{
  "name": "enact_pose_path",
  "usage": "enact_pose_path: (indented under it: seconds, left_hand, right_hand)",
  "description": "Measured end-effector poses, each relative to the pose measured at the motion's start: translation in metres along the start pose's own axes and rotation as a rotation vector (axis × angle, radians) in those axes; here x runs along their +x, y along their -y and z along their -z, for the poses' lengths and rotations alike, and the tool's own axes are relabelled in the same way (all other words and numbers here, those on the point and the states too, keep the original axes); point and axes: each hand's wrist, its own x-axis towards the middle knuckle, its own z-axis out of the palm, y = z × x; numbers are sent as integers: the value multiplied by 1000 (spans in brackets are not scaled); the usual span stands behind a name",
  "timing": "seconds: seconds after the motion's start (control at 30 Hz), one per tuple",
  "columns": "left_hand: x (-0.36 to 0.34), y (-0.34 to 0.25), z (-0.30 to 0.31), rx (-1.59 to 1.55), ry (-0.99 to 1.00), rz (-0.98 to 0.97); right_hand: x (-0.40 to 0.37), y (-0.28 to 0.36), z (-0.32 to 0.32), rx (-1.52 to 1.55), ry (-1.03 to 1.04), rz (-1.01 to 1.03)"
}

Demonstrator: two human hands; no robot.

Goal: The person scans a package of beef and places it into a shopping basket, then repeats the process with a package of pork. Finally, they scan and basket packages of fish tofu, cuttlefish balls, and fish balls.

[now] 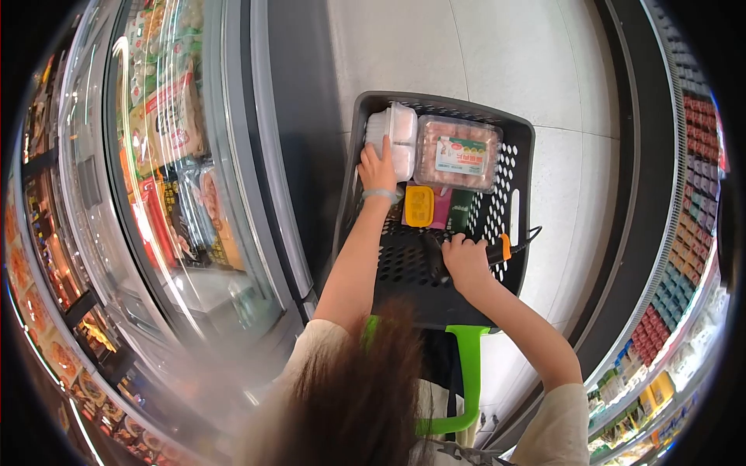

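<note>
My left hand [376,169] grips a clear plastic pack [403,132] with white sections, tilted against the left wall of the black shopping basket [522,147]. In the lower right of the basket, my right hand [466,260] has its fingers curled on a dark object [437,260] whose kind I cannot make out. An orange band [506,247] and a thin black cord show just right of that hand. Beside the plastic pack lies a clear tray of pink meat [458,154] with a label. Below it are a yellow-lidded tub [420,206], a pink package [441,206] and a dark green package [461,210].
A glass-sided freezer [194,256] with packaged food runs along the left. Shelves of small cups and bottles [676,287] line the right side. The basket's green handle [468,373] is close to my body, and pale floor tiles [404,46] extend ahead.
</note>
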Motion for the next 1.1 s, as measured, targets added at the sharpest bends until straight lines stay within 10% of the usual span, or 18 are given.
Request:
enact_pose_path:
  seconds: [0.37,0.47,0.63,0.93,1.1]
  left_hand:
    - [-35,-1,13,28,-217,-83]
    - [-55,-8,18,-118,-202,197]
    - [-48,-4,2,-1236,235,1476]
    - [-7,12,-1,-1756,389,962]
    - [3,28,-36,-1795,506,1019]
  right_hand:
    - [-8,0,-2,69,56,10]
    - [-11,0,1,112,99,16]
    - [-12,-4,0,145,106,13]
    - [-15,-13,-2,176,113,6]
    - [-13,-17,2,198,165,22]
